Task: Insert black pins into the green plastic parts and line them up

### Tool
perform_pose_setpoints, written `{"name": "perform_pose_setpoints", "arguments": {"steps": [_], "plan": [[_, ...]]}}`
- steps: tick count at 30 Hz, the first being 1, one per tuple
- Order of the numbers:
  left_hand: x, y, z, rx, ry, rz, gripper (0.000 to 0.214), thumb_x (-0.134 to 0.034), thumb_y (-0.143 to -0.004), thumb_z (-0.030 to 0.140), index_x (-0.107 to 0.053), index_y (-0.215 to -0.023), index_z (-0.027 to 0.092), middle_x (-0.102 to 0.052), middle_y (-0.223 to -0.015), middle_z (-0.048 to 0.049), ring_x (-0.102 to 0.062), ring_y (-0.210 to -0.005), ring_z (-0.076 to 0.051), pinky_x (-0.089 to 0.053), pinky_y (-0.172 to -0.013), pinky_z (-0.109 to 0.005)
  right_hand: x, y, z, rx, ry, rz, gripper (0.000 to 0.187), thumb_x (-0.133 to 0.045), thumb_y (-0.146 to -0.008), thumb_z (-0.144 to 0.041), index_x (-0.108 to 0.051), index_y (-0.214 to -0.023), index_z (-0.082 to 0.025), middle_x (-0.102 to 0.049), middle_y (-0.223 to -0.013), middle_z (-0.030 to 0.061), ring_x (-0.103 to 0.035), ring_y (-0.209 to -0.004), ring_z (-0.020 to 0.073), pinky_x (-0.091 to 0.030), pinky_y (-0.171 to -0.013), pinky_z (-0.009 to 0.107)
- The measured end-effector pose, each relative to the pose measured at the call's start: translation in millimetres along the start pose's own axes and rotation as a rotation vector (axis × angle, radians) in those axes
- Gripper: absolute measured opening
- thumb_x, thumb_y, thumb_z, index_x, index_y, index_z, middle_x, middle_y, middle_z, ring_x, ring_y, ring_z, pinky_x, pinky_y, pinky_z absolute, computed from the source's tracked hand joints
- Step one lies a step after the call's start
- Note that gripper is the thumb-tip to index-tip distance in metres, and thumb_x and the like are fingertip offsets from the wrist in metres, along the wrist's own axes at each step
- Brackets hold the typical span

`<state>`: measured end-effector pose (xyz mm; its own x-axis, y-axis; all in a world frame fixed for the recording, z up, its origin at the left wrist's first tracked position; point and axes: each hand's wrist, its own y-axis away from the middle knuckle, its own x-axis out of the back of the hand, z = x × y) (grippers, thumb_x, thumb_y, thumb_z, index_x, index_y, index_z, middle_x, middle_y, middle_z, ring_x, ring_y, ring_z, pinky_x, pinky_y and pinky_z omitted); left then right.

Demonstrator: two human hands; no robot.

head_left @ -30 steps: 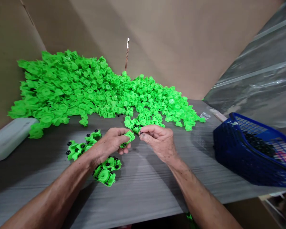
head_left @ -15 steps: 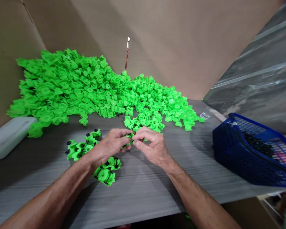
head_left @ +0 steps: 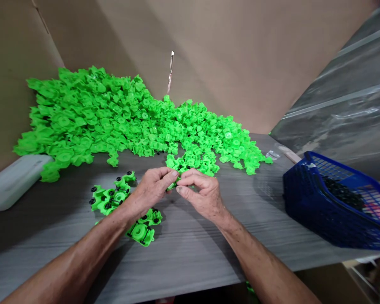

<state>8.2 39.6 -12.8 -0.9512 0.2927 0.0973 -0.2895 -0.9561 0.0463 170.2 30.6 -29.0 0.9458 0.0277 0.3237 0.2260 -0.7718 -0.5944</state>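
My left hand [head_left: 152,188] and my right hand [head_left: 199,195] meet above the grey table [head_left: 190,249], fingers pinched together on one small green plastic part [head_left: 172,184], mostly hidden between them. Just left of and below my left hand lie several green parts fitted with black wheels [head_left: 112,196], one more of them [head_left: 141,232] under my left wrist. Behind the hands a big heap of loose green plastic parts [head_left: 120,118] spreads across the table's back.
A blue mesh basket [head_left: 316,202] holding small black pieces [head_left: 343,192] stands at the right edge. A white box [head_left: 12,179] lies at the far left. Cardboard walls [head_left: 240,55] close off the back, and plastic sheeting [head_left: 345,105] the right.
My right hand has come in from the right to meet my left hand on the green part. The part is now almost covered by the fingers. The view shifted slightly.
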Motion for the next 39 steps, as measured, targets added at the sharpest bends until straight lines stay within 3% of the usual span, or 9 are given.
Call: {"name": "perform_pose_setpoints", "arguments": {"steps": [9, 21, 24, 27, 31, 36, 39], "plan": [[-0.5, 5, 2, -0.216, -0.230, 0.065, 0.036, -0.046, -0.088, 0.046, -0.060, -0.072, 0.016, -0.051, -0.066, 0.0022, -0.042, -0.061, -0.011, -0.033, -0.054, -0.023, -3, 0, -1, 0.026, -0.067, 0.067, 0.004, -0.071, -0.075, -0.017, -0.069, -0.073, -0.019, -0.066, -0.078, 0.0027, -0.063, -0.074, 0.0153, -0.052, -0.072, 0.032], [-4.8, 7, 1, -0.227, -0.301, 0.127, 0.034, -0.044, -0.089, 0.042, -0.061, -0.075, 0.017, -0.055, -0.066, 0.0024, -0.048, -0.063, -0.013, -0.036, -0.060, -0.026, -8, 1, 0, 0.096, -0.041, 0.088, 0.012, -0.062, -0.074, -0.009, -0.064, -0.067, -0.018, -0.063, -0.075, 0.0014, -0.062, -0.071, 0.0135, -0.050, -0.067, 0.028], [-4.5, 7, 1, -0.204, -0.331, 0.124, 0.030, -0.042, -0.090, 0.041, -0.061, -0.084, 0.017, -0.056, -0.070, 0.0023, -0.050, -0.066, -0.013, -0.037, -0.062, -0.026, -10, 2, 4, 0.063, 0.009, 0.109, 0.011, -0.060, -0.073, -0.009, -0.062, -0.067, -0.019, -0.062, -0.076, 0.0019, -0.061, -0.073, 0.0144, -0.050, -0.068, 0.028], [-3.6, 10, 5, -0.188, -0.356, 0.143, 0.028, -0.043, -0.090, 0.040, -0.057, -0.098, 0.017, -0.059, -0.076, 0.0011, -0.053, -0.070, -0.015, -0.039, -0.065, -0.027, -13, 4, 6, -0.013, 0.005, 0.140, 0.010, -0.063, -0.070, -0.011, -0.061, -0.076, -0.019, -0.065, -0.090, 0.0050, -0.062, -0.079, 0.0155, -0.051, -0.067, 0.028], [-0.6, 12, 8, -0.223, -0.371, 0.114, 0.026, -0.042, -0.090, 0.040, -0.055, -0.090, 0.019, -0.061, -0.081, -0.0002, -0.056, -0.075, -0.016, -0.042, -0.068, -0.028, -17, 5, 6, -0.099, -0.075, 0.145, 0.025, -0.067, -0.069, -0.016, -0.060, -0.092, -0.020, -0.068, -0.097, 0.0059, -0.062, -0.076, 0.0143, -0.054, -0.067, 0.028], [16.2, 6, 17, -0.241, -0.360, 0.044, 0.035, -0.040, -0.090, 0.045, -0.062, -0.085, 0.018, -0.060, -0.075, -0.0002, -0.055, -0.069, -0.015, -0.043, -0.063, -0.026, -10, 4, 8, -0.113, -0.075, 0.166, 0.029, -0.068, -0.069, -0.016, -0.065, -0.098, -0.019, -0.066, -0.085, 0.0018, -0.059, -0.066, 0.0125, -0.051, -0.062, 0.027], [45.6, 16, 31, -0.244, -0.407, 0.240, 0.038, -0.046, -0.086, 0.050, -0.064, -0.087, 0.017, -0.063, -0.077, -0.0024, -0.056, -0.070, -0.016, -0.044, -0.064, -0.026, -6, 5, 8, -0.062, -0.067, 0.010, 0.025, -0.065, -0.068, -0.013, -0.068, -0.093, -0.019, -0.064, -0.083, 0.0018, -0.057, -0.066, 0.0126, -0.048, -0.059, 0.026]]}}
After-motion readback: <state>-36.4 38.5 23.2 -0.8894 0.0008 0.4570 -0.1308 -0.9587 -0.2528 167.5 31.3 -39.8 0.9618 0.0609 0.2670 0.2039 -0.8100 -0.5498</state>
